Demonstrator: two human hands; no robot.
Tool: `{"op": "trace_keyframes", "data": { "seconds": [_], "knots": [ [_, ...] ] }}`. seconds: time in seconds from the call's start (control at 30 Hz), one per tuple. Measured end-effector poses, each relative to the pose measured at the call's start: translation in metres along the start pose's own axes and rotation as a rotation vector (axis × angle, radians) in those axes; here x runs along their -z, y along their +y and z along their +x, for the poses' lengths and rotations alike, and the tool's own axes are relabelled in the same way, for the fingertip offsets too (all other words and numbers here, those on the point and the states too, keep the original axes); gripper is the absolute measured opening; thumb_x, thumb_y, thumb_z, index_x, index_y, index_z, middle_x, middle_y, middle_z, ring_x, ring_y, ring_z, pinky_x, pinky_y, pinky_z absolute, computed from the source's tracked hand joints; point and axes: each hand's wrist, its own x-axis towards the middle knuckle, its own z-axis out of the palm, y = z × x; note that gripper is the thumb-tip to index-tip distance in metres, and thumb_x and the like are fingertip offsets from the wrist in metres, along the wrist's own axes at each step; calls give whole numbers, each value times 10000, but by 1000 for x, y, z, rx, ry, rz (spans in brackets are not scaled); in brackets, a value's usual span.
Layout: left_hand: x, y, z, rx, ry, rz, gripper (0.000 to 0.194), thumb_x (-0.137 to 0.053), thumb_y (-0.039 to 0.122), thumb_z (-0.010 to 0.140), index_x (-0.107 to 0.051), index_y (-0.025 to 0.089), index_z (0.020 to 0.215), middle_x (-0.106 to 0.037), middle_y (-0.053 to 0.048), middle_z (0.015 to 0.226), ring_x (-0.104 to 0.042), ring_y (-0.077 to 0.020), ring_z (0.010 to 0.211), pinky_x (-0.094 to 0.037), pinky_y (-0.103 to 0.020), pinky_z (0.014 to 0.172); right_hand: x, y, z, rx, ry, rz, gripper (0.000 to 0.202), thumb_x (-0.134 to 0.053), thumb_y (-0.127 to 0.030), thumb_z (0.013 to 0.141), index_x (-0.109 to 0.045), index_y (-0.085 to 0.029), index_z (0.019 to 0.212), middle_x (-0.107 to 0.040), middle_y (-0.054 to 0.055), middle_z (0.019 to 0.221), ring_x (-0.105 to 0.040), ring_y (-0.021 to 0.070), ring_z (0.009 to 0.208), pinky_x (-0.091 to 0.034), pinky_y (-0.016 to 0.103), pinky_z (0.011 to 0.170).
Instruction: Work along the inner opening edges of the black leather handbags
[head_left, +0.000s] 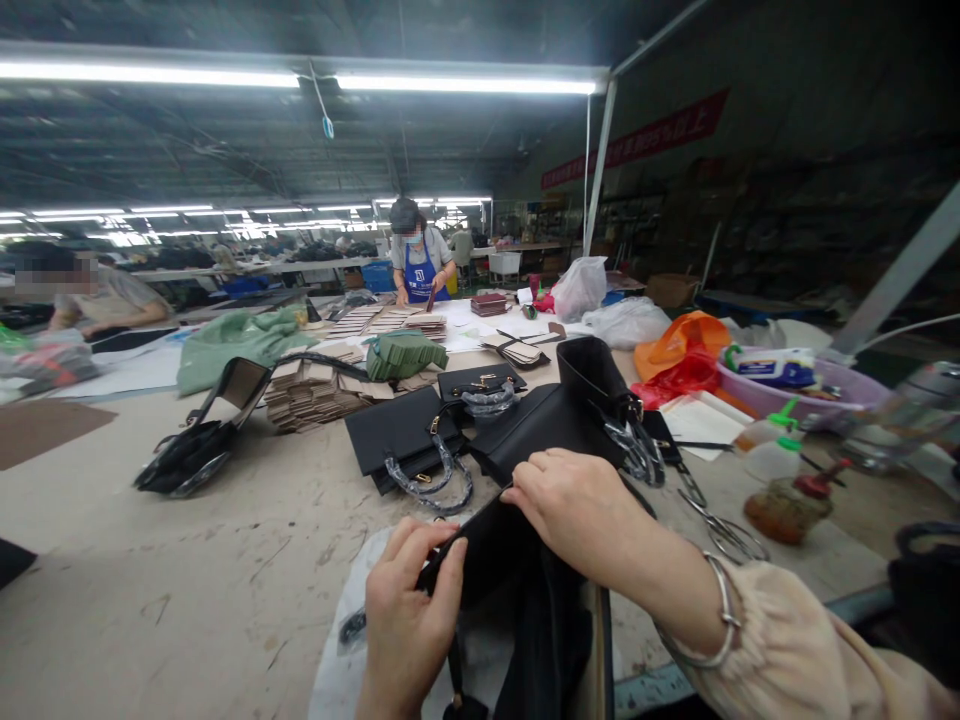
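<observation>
A black handbag (487,560) lies near the table's front edge, its edge pinched between my two hands. My left hand (416,600) grips the left end of that edge, thumb against fingers. Farther right, my right hand (574,505) is closed on the same edge, with the wrist bent over the bag. Just beyond are several more black handbags, one with plastic-wrapped handles (431,485) and one standing upright (596,375). The lower part of the held bag is partly hidden by my hands.
Scissors (724,530), an amber bottle (791,508) and green-capped bottles (776,455) stand at right, before a purple basin (832,395). Stacked beige pieces (311,395) and another black bag (199,445) lie left. A co-worker in a blue apron (424,280) works across the table.
</observation>
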Motion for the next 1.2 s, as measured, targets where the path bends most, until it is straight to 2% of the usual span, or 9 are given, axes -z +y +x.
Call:
{"op": "trace_keyframes", "data": {
  "seconds": [0.13,0.33,0.47,0.57,0.67,0.8,0.97,1.1,1.2],
  "knots": [
    [-4,3,2,-10,-34,25,163,-604,252,808,-686,196,937,-640,-40,862,-619,-165,801,-506,-263,701,1,-1,0,-22,-28,5,187,-545,-277,882,-590,-193,721,-635,35,725,-560,177,700,-296,293,582],
    [-12,1,1,40,12,-32,142,-591,248,819,-716,202,869,-697,-48,938,-649,-186,879,-525,-305,808,0,4,-2,-25,-43,42,230,-522,-321,896,-612,-190,730,-645,29,743,-574,168,718,-323,286,602],
    [-14,2,-2,30,37,-39,135,-595,251,816,-715,198,849,-711,-47,891,-661,-191,848,-536,-310,788,4,12,-10,10,-47,98,363,-485,-487,885,-641,-196,733,-646,27,750,-571,168,752,-348,281,630],
    [-9,4,-9,-11,37,-23,129,-600,255,811,-713,195,828,-711,-47,874,-663,-189,830,-541,-302,771,12,14,-21,43,-69,89,269,-599,-446,821,-657,-201,726,-641,15,762,-553,168,751,-352,275,617],
    [5,9,-22,-19,62,7,123,-609,266,803,-709,194,807,-710,-46,867,-664,-187,822,-541,-299,776,22,9,-34,36,-78,87,189,-627,-355,809,-669,-199,710,-637,17,769,-541,167,760,-357,272,616],
    [37,22,-40,35,64,53,140,-619,299,792,-709,191,784,-709,-49,863,-662,-195,827,-539,-309,791,32,-7,-49,62,-45,178,231,-582,-373,844,-689,-202,732,-635,22,791,-537,153,774,-367,262,637],
    [70,33,-62,121,50,93,171,-623,323,781,-715,179,770,-714,-58,856,-662,-203,833,-532,-324,807,33,-31,-61,111,1,297,233,-590,-402,839,-702,-214,761,-636,17,830,-541,150,807,-376,251,652],
    [84,35,-75,170,39,97,192,-618,331,777,-712,165,749,-715,-66,837,-663,-200,799,-543,-320,770,32,-46,-61,153,44,349,198,-613,-375,825,-705,-207,775,-627,23,829,-543,156,825,-383,258,686],
    [87,35,-74,190,53,123,196,-622,333,767,-712,160,741,-716,-67,835,-663,-204,804,-540,-319,769,30,-49,-54,158,54,380,191,-613,-367,823,-709,-206,788,-623,29,837,-545,161,818,-383,264,684]
  ]
}}
